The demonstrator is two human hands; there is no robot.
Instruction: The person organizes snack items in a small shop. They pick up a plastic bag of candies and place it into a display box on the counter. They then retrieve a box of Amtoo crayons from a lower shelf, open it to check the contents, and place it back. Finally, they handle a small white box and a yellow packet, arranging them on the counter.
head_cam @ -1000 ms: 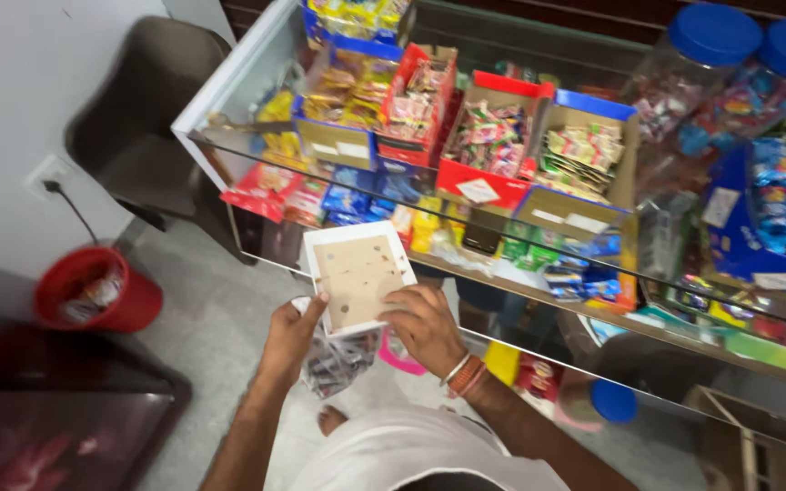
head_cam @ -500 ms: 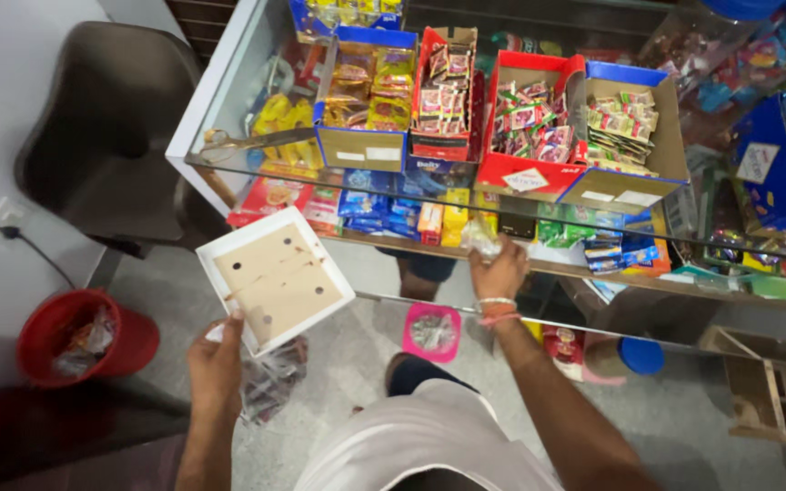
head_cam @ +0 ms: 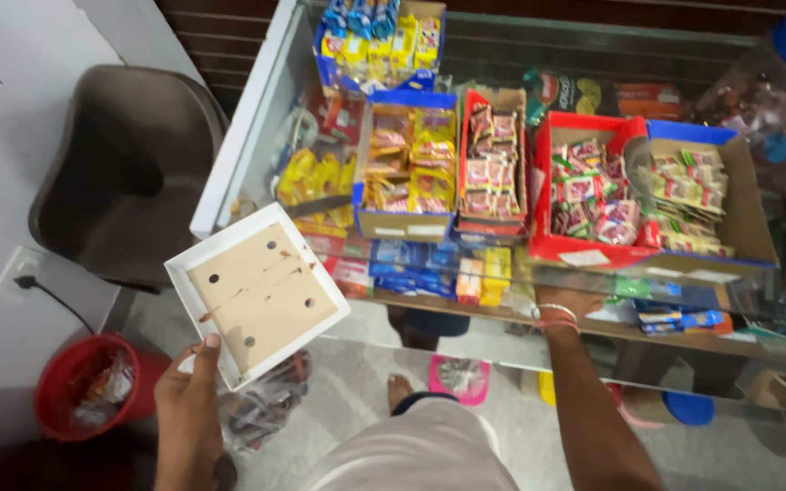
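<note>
1. Head view: we look down over a glass display table (head_cam: pixel 247 155) stocked with open cartons of wrapped sweets.
2. Our left hand (head_cam: pixel 188 400) is closed on the near corner of a shallow white tray (head_cam: pixel 256 293), thumb on top of the rim, holding it tilted in the air.
3. The tray has a brown cardboard floor with several small round holes and nothing lying in it; it hangs just off the table's near-left corner, above the floor.
4. Our right hand (head_cam: pixel 561 300) reaches under the table's glass top; bangles (head_cam: pixel 555 315) circle the wrist, and the fingers are hidden behind the glass edge, so we cannot tell how far they are open or whether they grip anything.
5. Above the tray on the table sit a blue carton (head_cam: pixel 404 164) of yellow packets and a red carton (head_cam: pixel 493 155) of pink ones.
6. A second red carton (head_cam: pixel 589 186) lies further right of the tray.
7. A red bucket (head_cam: pixel 84 386) with wrappers stands on the floor left of the tray.
8. A brown chair (head_cam: pixel 125 173) is above the bucket, left of the tray.
</note>
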